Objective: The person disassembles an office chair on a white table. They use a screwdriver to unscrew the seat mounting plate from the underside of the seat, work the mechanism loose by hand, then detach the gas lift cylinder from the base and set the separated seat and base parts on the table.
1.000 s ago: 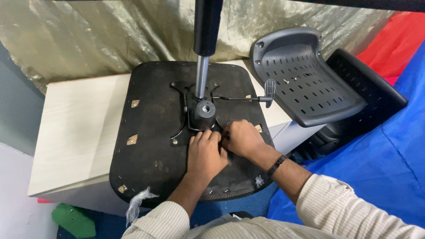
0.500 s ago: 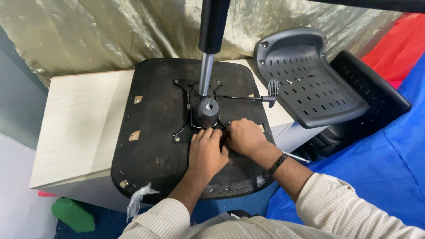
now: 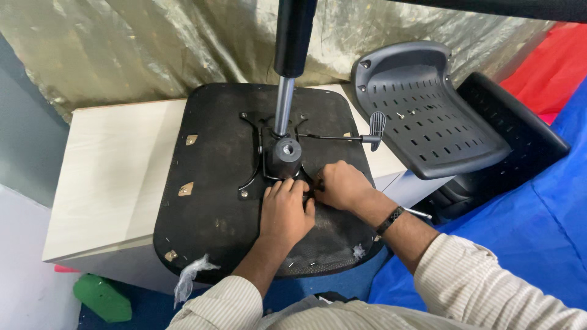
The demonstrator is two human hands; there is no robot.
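An upturned black chair seat (image 3: pixel 214 201) lies on a pale wooden table (image 3: pixel 110 183). A black metal mechanism plate (image 3: pixel 269 156) is fixed at its middle, with a gas cylinder (image 3: pixel 288 73) rising from the hub and a lever (image 3: pixel 367 131) sticking out to the right. My left hand (image 3: pixel 284 211) presses on the near edge of the plate, fingers curled. My right hand (image 3: pixel 342 186) sits beside it, touching it, fingers closed on something small at the plate's corner; what it grips is hidden.
A grey perforated chair backrest (image 3: pixel 422 110) leans at the right over a black mesh part (image 3: pixel 520 134). Blue sheet (image 3: pixel 538 232) and red cloth (image 3: pixel 556 61) cover the right side. Golden fabric (image 3: pixel 153 49) hangs behind. A green object (image 3: pixel 101 296) lies on the floor at lower left.
Both hands stay together at the near edge of the plate; my right hand has shifted slightly. The view has moved a little.
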